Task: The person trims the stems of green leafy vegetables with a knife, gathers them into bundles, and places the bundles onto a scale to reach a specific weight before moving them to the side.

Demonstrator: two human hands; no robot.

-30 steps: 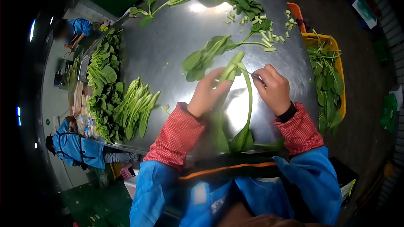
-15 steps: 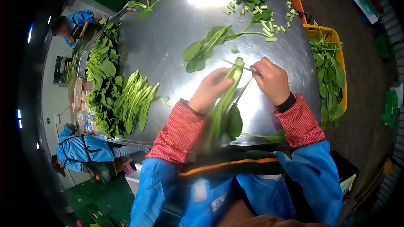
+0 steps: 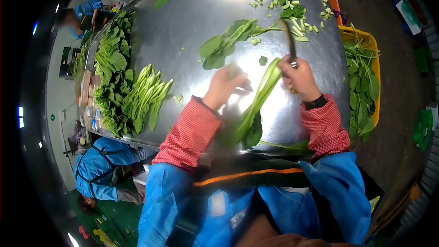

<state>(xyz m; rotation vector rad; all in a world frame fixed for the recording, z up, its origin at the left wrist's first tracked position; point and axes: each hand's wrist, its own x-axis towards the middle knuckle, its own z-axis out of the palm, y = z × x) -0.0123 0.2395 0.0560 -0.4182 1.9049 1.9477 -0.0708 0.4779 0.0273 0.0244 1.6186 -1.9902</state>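
My right hand (image 3: 299,78) is closed around the handle of a knife (image 3: 291,45), its curved blade pointing up and away. The same hand pinches the pale base of a leafy green vegetable (image 3: 259,92), whose leaves hang toward my apron. Left of the stalks is my left hand (image 3: 226,87), apart from the vegetable and blurred; a greenish smear shows at its fingers. A small loose leaf (image 3: 263,61) appears just above the stalk base. Farther up lies another leafy stem (image 3: 231,41), near several cut stem ends (image 3: 299,29).
Piled greens (image 3: 112,73) line the left side of the metal table (image 3: 169,32), beside a bundle of trimmed stalks (image 3: 148,98). A yellow crate (image 3: 376,87) with greens stands off the right edge. Two co-workers in blue are at the left, one bent over (image 3: 103,164).
My left hand has let go of the stalks and moved left. My right hand now holds their base, and the knife blade has swung upward. The lower-left co-worker has bent farther down.
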